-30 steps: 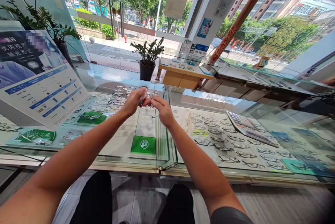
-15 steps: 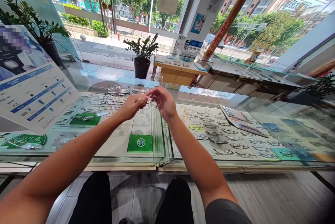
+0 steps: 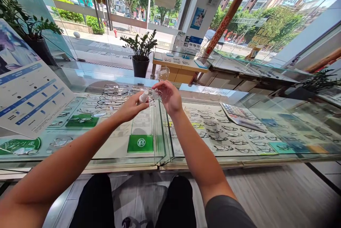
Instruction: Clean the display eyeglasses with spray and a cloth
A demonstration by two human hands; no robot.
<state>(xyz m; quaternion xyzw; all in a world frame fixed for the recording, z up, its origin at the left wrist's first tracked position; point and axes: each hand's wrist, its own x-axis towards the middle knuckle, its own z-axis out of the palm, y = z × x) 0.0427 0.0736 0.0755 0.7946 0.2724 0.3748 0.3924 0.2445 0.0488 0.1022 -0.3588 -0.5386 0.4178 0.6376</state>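
My left hand (image 3: 130, 107) is closed around a small white bottle (image 3: 143, 97), its tip pointing toward the right hand. My right hand (image 3: 170, 97) pinches a pair of thin, clear-lensed glasses (image 3: 163, 78); one lens stands above the fingers, the other sits beside the palm. Both hands hover over the glass display counter (image 3: 157, 142), above rows of eyeglass frames (image 3: 112, 96) laid out inside it.
A leaning price chart board (image 3: 29, 96) stands on the counter at left. A calculator (image 3: 237, 114) lies on the glass at right. A green logo plaque (image 3: 140, 143) sits inside the case. Potted plants (image 3: 140, 52) and a wooden display table (image 3: 178, 66) stand beyond the counter.
The hands have drawn slightly apart. The right hand lifted the glasses higher and turned them upright, and the white bottle now shows in the left hand.
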